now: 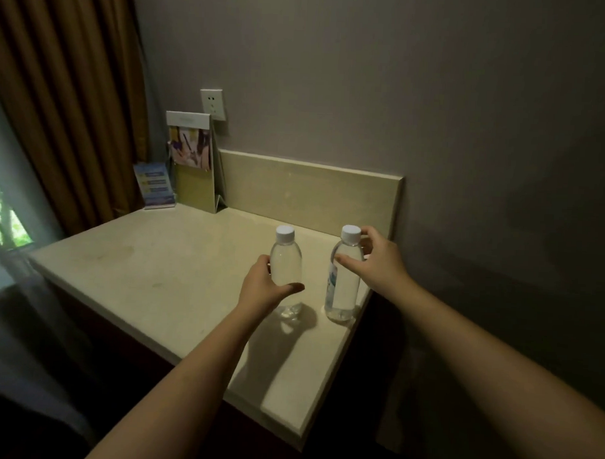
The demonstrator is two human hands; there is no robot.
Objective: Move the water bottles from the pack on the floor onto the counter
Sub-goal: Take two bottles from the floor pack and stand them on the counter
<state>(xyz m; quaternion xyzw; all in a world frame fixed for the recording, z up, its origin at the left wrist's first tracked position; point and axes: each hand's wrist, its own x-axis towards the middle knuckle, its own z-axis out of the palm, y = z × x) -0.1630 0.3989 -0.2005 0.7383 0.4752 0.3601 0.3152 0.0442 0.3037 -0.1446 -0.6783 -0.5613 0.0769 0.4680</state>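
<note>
**Head view: one wide-angle camera, worn on the head.**
It faces forward and down over the counter [156,258] toward the wall [367,94], near enough that the left hand [261,289] and right hand [382,263] reach mid-frame with arms outstretched; the curtain [58,100] slants at the left margin.

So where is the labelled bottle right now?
In the head view, the labelled bottle stands upright at the right edge of the counter, held by the right hand, with the other bottle to its left in the left hand.
</note>
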